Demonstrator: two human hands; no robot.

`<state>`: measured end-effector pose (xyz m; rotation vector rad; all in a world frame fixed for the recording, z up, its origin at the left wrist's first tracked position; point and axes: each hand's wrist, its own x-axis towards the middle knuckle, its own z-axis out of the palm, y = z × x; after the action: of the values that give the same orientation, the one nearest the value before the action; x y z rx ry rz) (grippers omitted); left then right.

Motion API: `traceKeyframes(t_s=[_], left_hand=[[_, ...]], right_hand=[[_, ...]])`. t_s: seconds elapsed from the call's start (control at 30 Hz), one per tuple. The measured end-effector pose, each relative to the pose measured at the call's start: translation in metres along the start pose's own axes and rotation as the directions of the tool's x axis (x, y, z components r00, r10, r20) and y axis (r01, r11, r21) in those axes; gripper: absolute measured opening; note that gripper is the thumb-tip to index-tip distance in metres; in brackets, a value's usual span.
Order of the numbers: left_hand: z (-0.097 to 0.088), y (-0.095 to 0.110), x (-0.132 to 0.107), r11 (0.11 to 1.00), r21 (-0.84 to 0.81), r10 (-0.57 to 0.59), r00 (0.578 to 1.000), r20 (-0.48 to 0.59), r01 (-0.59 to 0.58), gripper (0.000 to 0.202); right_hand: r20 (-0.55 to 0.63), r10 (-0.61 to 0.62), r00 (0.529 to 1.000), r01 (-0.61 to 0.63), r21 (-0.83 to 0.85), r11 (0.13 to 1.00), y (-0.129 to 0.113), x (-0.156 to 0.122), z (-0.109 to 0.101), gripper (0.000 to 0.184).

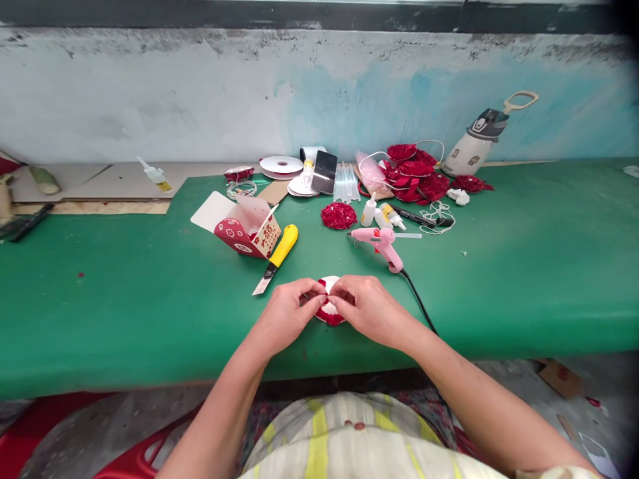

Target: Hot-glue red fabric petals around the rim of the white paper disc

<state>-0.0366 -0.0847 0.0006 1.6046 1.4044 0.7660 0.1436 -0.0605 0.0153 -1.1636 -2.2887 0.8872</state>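
My left hand (287, 309) and my right hand (367, 307) meet over a small round white disc (329, 282) partly covered in red trim. Both hands have their fingers pinched together on the piece, which rests on the green table (124, 306) near its front edge. Most of the disc is hidden under my fingers. A pink glue gun (382, 243) lies just beyond my right hand, its black cord (418, 301) trailing off the table edge. A yellow-handled utility knife (276, 258) lies beyond my left hand.
A red and white paper box (242, 229) lies open at the left. A finished red rosette (338, 215), small glue bottles (380, 214), clear glue sticks (345, 183), ribbon spools (280, 165), a phone (324, 171), a pile of red rosettes (417, 174) and a white jug (476, 143) stand further back.
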Motion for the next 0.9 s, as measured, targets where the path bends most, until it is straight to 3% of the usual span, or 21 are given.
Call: traceKeyframes(t_s=[0.1,0.2,0.3,0.43,0.63,0.9], left_hand=[[-0.005,0.001,0.001,0.995,-0.104,-0.001,0.995,-0.100,-0.009,0.014],[-0.012,-0.001,0.002,0.962,-0.274,-0.066,0.981,-0.185,0.013,0.016],[-0.017,-0.002,0.004,0.920,-0.392,-0.114,0.968,-0.224,0.018,0.018],[-0.016,-0.003,0.008,0.862,-0.508,-0.114,0.977,-0.181,0.007,0.017],[-0.007,-0.005,0.015,0.792,-0.610,-0.140,0.976,-0.165,0.010,0.014],[-0.008,-0.007,0.027,0.843,-0.537,-0.141,0.972,-0.189,0.018,0.016]], right_hand=[[-0.051,0.009,0.999,-0.008,0.021,1.000,0.004,-0.009,-0.012,0.016],[-0.102,0.108,0.989,-0.099,0.086,0.991,0.024,-0.028,-0.031,0.019],[-0.254,0.273,0.928,-0.249,0.122,0.961,0.060,-0.046,-0.051,0.025],[-0.346,0.392,0.852,-0.364,0.145,0.920,0.104,-0.046,-0.072,0.028],[-0.127,0.232,0.964,-0.205,0.193,0.959,0.109,-0.002,-0.075,0.052],[-0.060,0.315,0.947,-0.294,0.236,0.926,0.112,0.034,-0.052,0.035]])
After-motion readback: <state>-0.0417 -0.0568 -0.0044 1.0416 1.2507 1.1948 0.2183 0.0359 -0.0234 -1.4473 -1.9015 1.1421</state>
